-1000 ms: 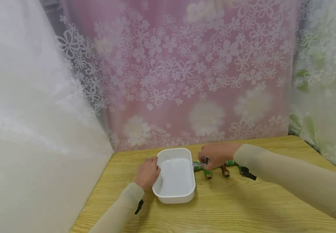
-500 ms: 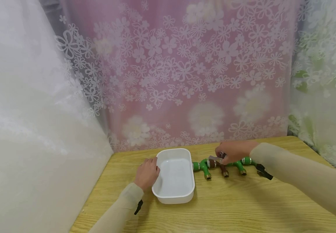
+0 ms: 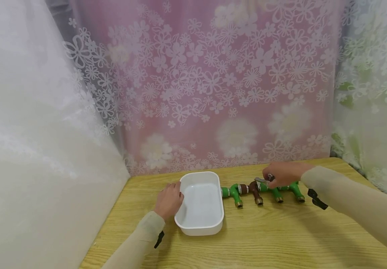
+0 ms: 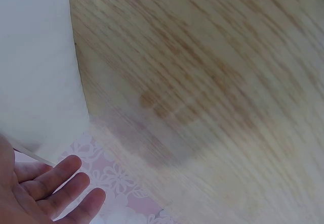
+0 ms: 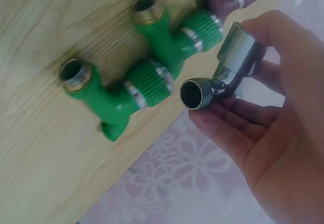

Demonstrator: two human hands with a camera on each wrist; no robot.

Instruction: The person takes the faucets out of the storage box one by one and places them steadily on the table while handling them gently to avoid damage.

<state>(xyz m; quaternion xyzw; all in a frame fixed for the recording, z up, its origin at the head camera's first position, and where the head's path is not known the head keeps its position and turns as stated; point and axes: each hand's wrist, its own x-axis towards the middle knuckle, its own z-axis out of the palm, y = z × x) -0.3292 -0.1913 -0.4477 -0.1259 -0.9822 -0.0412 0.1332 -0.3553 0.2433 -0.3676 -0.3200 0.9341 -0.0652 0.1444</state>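
Note:
Pinched between my right hand's (image 3: 284,172) thumb and fingers is a chrome tap (image 5: 235,52), its threaded open end facing the camera in the right wrist view. It hangs above a row of taps: green taps (image 3: 235,196) with a brown tap (image 3: 256,195) among them. In the right wrist view, a green tap (image 5: 109,100) lies close beside the hand, apart from the chrome one. My left hand (image 3: 169,200) rests at the left rim of a white basin (image 3: 179,220). The left wrist view shows its fingers (image 4: 66,171) loosely extended beside the basin's wall.
The wood-grain table (image 3: 247,239) carries everything. The leftmost green tap touches or nearly touches the basin's right side. A pink floral curtain (image 3: 206,93) hangs behind the table, with white sheeting (image 3: 45,130) on the left and a patterned curtain (image 3: 374,93) on the right.
My right hand has moved right along the tap row with the chrome tap, from beside the basin to over the right-hand green taps, uncovering the left ones. The left hand and basin stay put.

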